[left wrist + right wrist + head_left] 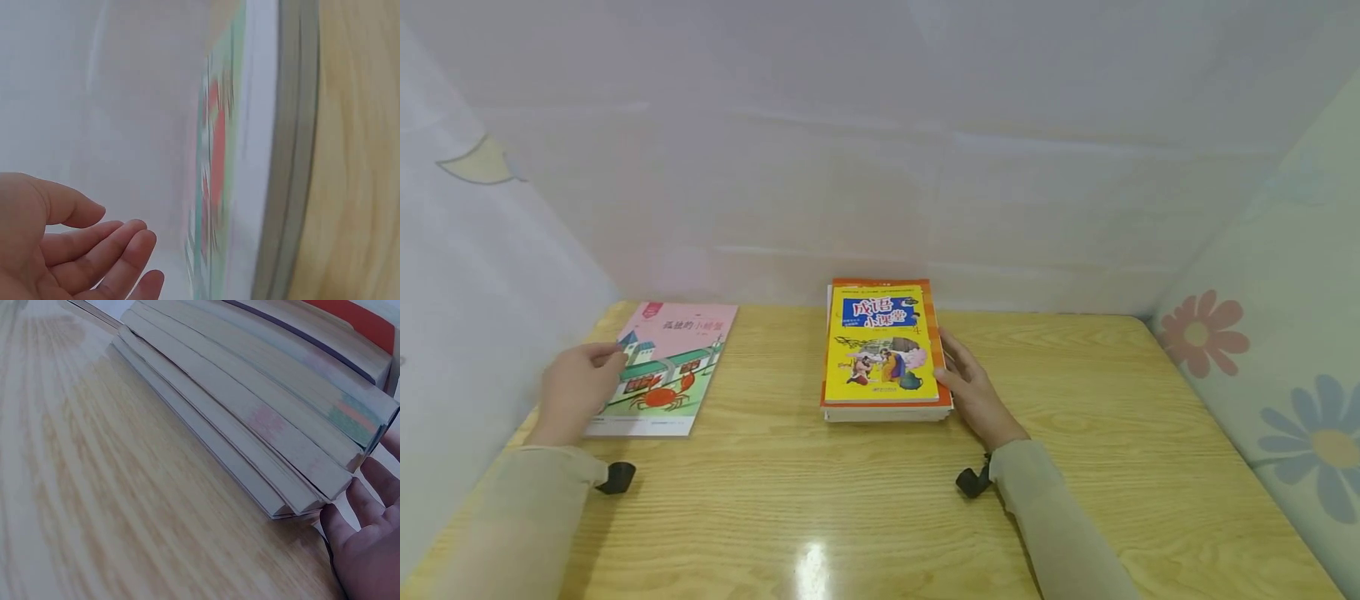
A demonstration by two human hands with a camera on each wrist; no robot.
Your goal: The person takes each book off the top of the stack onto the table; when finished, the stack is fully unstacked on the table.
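A pink picture book [664,398] with a red crab on its cover lies flat at the table's left. Over its left edge hovers my left hand [576,390]; the left wrist view shows loosely bent fingers [119,256] with nothing between them, apart from the book. At the middle back stands a stack of books [250,419], a yellow book [883,346] on top and an orange one [934,333] beneath it. My right hand [979,402] is at the stack's right side, its fingers [369,500] touching the book edges without wrapping around them.
The wooden table [760,500] carries both piles. A pale cloth wall [880,183] rises behind the stack, and further side walls with printed flowers [1206,333] and a moon [481,161] flank the table.
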